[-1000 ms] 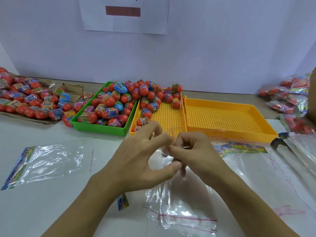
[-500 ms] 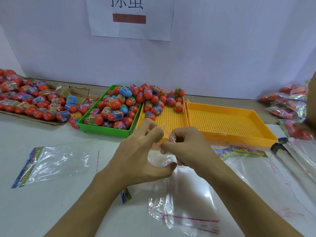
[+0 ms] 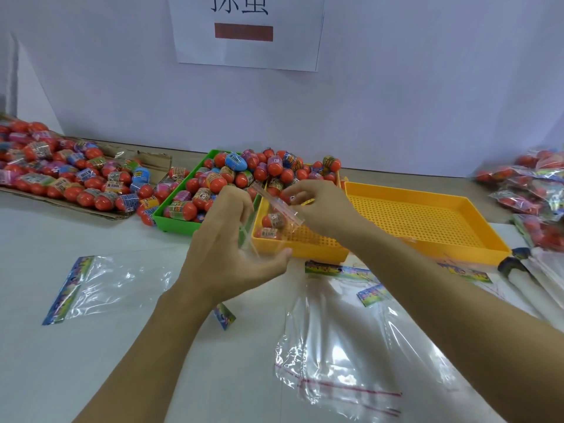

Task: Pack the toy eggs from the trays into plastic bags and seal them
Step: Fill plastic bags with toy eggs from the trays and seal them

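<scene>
Pinching a thin clear strip [image 3: 282, 206], the right hand [image 3: 317, 209] has pulled away from the left hand [image 3: 232, 254] — a second ago the two were knuckle to knuckle at frame centre, working the same spot. Now the left hand has its thumb out and fingers curled around the mouth of a clear plastic bag [image 3: 253, 239]; how firmly it grips is hard to tell. The strip looks like the seal liner peeled off, so filling should come next, sealing later. The toy eggs [image 3: 274, 169] wait just behind the hands, heaped across the green tray [image 3: 171, 218] and the near yellow tray [image 3: 305, 248]; the second yellow tray [image 3: 427, 221] at right holds none. More flat bags [image 3: 100, 285] lie on the worktop [image 3: 61, 361] lower left and lower centre, packed bags [image 3: 531, 184] pile at the right edge, loose eggs sit on cardboard [image 3: 73, 206] upper left.
</scene>
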`<state>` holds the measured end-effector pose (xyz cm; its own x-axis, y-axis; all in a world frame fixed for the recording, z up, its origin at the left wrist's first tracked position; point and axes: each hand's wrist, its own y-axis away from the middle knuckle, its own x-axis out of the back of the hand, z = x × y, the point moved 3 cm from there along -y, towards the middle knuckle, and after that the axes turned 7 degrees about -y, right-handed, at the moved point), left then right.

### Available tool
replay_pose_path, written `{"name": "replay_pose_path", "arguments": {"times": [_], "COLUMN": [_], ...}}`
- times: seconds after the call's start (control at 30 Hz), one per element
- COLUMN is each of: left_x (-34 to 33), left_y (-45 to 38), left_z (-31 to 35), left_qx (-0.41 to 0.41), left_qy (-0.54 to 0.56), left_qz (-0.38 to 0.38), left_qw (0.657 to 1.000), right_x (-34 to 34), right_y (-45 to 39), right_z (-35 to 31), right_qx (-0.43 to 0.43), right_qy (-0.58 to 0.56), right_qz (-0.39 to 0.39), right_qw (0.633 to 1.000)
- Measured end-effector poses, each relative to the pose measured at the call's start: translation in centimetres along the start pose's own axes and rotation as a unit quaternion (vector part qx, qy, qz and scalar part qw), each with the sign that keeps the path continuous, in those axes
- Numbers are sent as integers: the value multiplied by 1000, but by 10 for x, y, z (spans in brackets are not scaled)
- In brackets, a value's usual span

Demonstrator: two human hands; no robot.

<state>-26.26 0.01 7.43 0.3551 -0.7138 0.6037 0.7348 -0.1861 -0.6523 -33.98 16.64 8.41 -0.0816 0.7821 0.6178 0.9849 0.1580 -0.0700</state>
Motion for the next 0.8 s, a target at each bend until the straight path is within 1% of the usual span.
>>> {"name": "replay_pose_path", "arguments": {"times": [0.07,0.1,0.13,0.2,0.33,0.43,0.47,0.5,0.53,0.6,0.63,0.67,0.7,0.8], "left_x": [2,2,2,2,1,0,-1,-1,-2,-3,-3,-3,-3,-4], "left_y": [-1,-1,-1,0,0,0,0,0,1,1,1,1,1,1], "left_z": [-3,-3,-4,-4,-1,1,2,2,1,2,3,3,4,7], "left_qx": [-1,-6,-11,-20,-28,-28,-26,-26,-26,-25,-25,-26,-29,-51], "left_qy": [-21,-25,-27,-31,-43,-59,-65,-72,-76,-76,-71,-64,-55,-26], "left_qz": [4,3,2,2,3,4,2,-1,-3,-5,-5,-5,-5,4], "left_qw": [1000,1000,1000,999,999,998,998,997,997,997,997,998,998,998], "right_x": [-13,-17,-19,-18,-5,2,5,10,15,24,28,32,34,32], "right_y": [-12,-15,-17,-20,-15,-4,0,5,11,23,30,37,44,57], "right_z": [-3,-5,-7,-7,8,20,20,18,13,-1,-9,-16,-24,-43], "right_qx": [43,71,90,106,98,87,91,92,91,89,99,123,153,212], "right_qy": [99,141,169,183,112,109,89,41,-34,-204,-254,-268,-254,-113], "right_qz": [-76,-103,-117,-112,-56,-19,5,32,50,45,28,7,-14,-60], "right_qw": [991,982,975,971,987,990,992,994,994,974,962,955,955,969]}}
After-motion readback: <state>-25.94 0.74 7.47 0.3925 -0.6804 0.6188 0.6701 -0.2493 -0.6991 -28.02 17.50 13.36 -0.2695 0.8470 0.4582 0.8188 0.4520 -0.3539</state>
